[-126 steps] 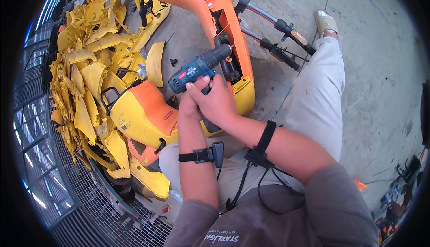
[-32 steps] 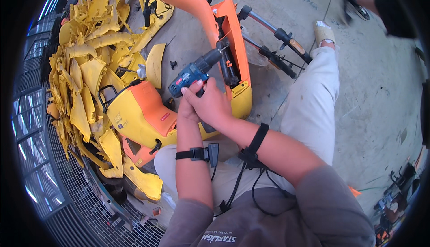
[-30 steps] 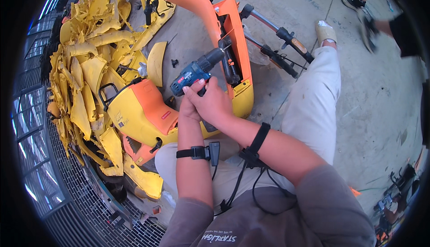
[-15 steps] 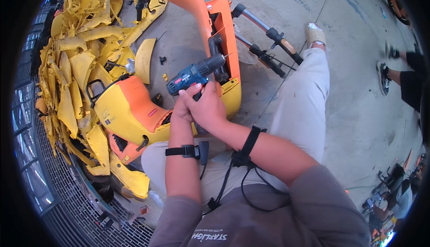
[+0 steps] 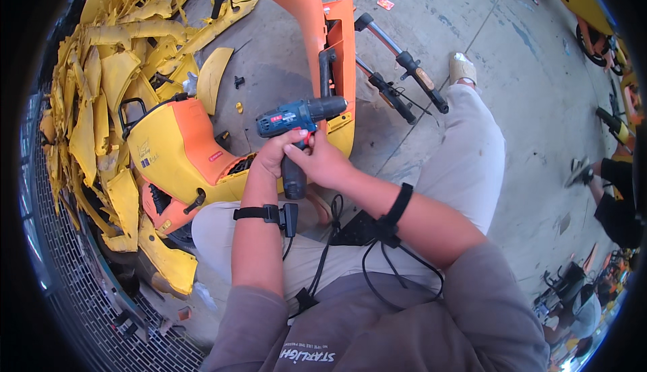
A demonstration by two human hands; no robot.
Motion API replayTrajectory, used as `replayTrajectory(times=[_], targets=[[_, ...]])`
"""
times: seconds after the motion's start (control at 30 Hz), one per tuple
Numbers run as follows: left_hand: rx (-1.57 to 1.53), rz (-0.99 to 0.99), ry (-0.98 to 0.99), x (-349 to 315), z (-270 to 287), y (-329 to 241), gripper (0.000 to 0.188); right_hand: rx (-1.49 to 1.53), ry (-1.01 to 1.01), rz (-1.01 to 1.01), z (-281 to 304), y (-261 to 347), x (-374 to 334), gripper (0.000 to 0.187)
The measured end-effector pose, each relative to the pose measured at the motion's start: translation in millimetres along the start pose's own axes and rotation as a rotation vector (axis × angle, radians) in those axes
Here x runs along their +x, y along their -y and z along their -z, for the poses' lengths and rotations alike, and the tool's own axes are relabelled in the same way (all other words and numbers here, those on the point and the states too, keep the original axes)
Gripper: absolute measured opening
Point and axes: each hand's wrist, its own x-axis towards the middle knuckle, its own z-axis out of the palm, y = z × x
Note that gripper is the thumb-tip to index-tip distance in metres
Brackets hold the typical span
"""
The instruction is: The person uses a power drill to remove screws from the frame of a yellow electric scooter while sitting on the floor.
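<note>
A blue and black cordless drill (image 5: 286, 117) is in front of me, its chuck toward the right and its dark battery grip pointing down. My left hand (image 5: 273, 156) is closed on the grip from the left. From the right, my right hand (image 5: 323, 161) is closed about the upper grip near the red switch; some of its fingers are hidden. Just beyond the drill lies an orange and yellow scooter body (image 5: 176, 139), with a tall orange panel (image 5: 342, 55) rising behind the chuck. I cannot make out a bit in the chuck.
Broken yellow panels (image 5: 121, 75) are heaped at the left. Two fork legs (image 5: 397, 52) stick out from the scooter's right side, near my outstretched foot (image 5: 462, 69). Another person's dark-clothed leg (image 5: 617, 180) is at the right. Cables (image 5: 323, 257) hang across my lap.
The drill has tipped closer to level, and its grip and battery now show below my hands. My view has shifted a little. The person at the right has moved.
</note>
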Motion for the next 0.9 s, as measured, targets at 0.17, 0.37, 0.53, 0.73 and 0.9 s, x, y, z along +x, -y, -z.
replayTrajectory(times=[0.17,0.37,0.53,0.73,0.9], targets=[[0.097,0.087,0.054,-17.7,31.7,28.6,0.024,-0.399,0.441,-0.193,46.8,17.4,-36.9,0.069],[0.191,0.013,0.101,-49.1,23.1,35.0,0.026,-0.762,-0.275,0.308,73.4,-6.7,-75.0,0.049],[0.138,-0.059,0.232,-66.2,10.9,38.5,0.032,-0.848,-0.457,0.757,78.5,17.2,-97.2,0.057],[0.187,-0.068,0.372,-88.9,-25.1,44.2,0.035,-1.127,-0.232,0.722,92.8,51.6,-105.9,0.046],[0.269,-0.096,0.270,-103.3,-37.9,36.2,0.040,-1.151,-0.149,0.740,107.8,56.0,-90.7,0.032]])
